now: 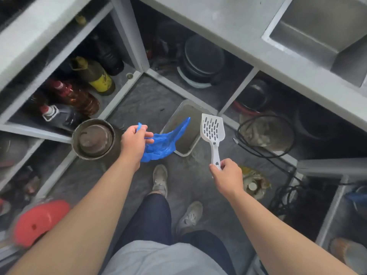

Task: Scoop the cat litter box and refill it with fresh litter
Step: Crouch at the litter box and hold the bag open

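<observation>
The left hand (132,140) pinches a blue plastic bag (163,142) that hangs beside it. The right hand (226,172) grips a white slotted scoop (212,130) by its handle. The litter box (183,128) lies on the floor beyond both hands.

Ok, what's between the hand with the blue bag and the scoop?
In the head view, the blue bag hangs from the left hand toward the scoop, over the litter box below.

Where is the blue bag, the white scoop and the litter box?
blue bag (161,144): head view, on its crumpled middle.
white scoop (212,129): head view, on its slotted blade.
litter box (184,116): head view, on the sandy inside near the far end.
</observation>
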The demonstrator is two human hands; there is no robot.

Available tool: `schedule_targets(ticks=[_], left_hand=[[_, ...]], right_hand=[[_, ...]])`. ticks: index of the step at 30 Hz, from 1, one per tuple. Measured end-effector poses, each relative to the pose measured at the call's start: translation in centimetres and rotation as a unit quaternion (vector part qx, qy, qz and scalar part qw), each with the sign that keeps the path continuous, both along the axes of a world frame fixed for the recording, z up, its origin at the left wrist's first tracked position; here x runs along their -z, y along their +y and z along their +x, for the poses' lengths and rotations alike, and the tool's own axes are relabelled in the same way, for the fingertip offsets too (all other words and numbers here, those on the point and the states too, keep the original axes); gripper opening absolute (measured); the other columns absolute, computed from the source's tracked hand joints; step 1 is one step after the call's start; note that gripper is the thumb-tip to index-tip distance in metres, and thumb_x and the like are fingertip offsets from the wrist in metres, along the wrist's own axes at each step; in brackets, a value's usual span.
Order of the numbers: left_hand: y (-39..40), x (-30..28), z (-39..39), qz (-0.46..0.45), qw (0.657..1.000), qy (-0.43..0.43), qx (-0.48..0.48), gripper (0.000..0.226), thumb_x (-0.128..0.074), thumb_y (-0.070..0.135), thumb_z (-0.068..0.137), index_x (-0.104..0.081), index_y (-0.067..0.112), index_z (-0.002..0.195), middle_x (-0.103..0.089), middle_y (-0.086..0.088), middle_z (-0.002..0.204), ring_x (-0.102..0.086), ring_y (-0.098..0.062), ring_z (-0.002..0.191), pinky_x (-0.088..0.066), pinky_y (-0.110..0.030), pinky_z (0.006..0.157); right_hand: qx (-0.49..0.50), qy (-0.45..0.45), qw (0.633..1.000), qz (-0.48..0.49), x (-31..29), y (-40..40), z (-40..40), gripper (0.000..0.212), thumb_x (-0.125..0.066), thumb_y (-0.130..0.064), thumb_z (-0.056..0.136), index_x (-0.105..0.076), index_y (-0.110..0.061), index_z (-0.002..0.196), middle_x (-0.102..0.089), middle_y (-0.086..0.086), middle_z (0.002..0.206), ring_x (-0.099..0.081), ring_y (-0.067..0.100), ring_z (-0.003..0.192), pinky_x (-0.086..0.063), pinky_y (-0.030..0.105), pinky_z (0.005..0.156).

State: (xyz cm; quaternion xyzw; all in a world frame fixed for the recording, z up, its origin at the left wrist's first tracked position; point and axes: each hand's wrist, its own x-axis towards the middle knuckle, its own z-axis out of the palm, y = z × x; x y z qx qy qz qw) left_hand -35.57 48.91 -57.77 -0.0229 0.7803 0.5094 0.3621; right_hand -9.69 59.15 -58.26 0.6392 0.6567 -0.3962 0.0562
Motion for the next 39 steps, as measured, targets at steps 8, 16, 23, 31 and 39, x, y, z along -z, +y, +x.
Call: schedule_targets(ticks=[8, 16, 23, 31, 39], left_hand=[[-1.7, 5.6, -0.5, -0.011, 0.998, -0.001, -0.056, 0.012, -0.050, 0.024, 0.098, -0.059, 0.018, 0.093, -0.068, -0.006, 0.080, -0.063, -0.019, 0.056, -0.049, -0.031, 0.062], [-3.1, 16.0, -1.6, -0.022, 0.999, 0.003, -0.047, 0.012, -0.051, 0.024, 0.097, -0.061, 0.017, 0.095, -0.068, -0.002, 0.074, -0.062, -0.019, 0.051, -0.049, -0.031, 0.062], [-4.0, 25.4, -1.5, -0.005, 0.996, 0.036, -0.080, 0.012, -0.052, 0.027, 0.096, -0.061, 0.019, 0.094, -0.070, -0.003, 0.077, -0.056, -0.019, 0.047, -0.047, -0.029, 0.057], [-2.8, 34.6, -2.2, -0.002, 0.997, 0.062, -0.047, 0.015, -0.054, 0.028, 0.095, -0.063, 0.016, 0.099, -0.071, 0.000, 0.076, -0.055, -0.018, 0.046, -0.047, -0.030, 0.062], [0.2, 37.8, -5.4, 0.015, 0.993, 0.084, 0.078, 0.013, -0.049, 0.026, 0.093, -0.062, 0.022, 0.093, -0.074, -0.002, 0.080, -0.054, -0.015, 0.047, -0.038, -0.027, 0.045]], right_hand=[[0.014, -0.034, 0.999, -0.010, 5.1, -0.9, -1.2, 0.025, -0.063, -0.039, 0.086, -0.054, -0.016, 0.080, -0.063, 0.002, 0.087, -0.058, 0.019, 0.073, -0.045, 0.035, 0.059], [0.031, -0.069, 0.997, -0.001, 15.4, 0.7, -4.4, 0.025, -0.064, -0.036, 0.085, -0.058, -0.012, 0.085, -0.066, 0.005, 0.085, -0.057, 0.026, 0.080, -0.038, 0.033, 0.063], [-0.011, -0.072, 0.997, 0.029, 27.6, 3.2, -7.4, 0.028, -0.065, -0.035, 0.082, -0.065, -0.008, 0.088, -0.058, 0.002, 0.074, -0.055, 0.028, 0.078, -0.037, 0.031, 0.064], [-0.049, -0.048, 0.997, 0.030, 42.2, 5.4, -9.5, 0.024, -0.066, -0.034, 0.084, -0.061, -0.012, 0.091, -0.058, 0.001, 0.073, -0.053, 0.018, 0.059, -0.034, 0.024, 0.049], [-0.045, -0.058, 0.996, 0.048, 51.7, 7.9, -12.3, 0.037, -0.065, -0.043, 0.083, -0.066, -0.010, 0.101, -0.068, 0.009, 0.099, -0.068, 0.029, 0.088, -0.054, 0.030, 0.065]])
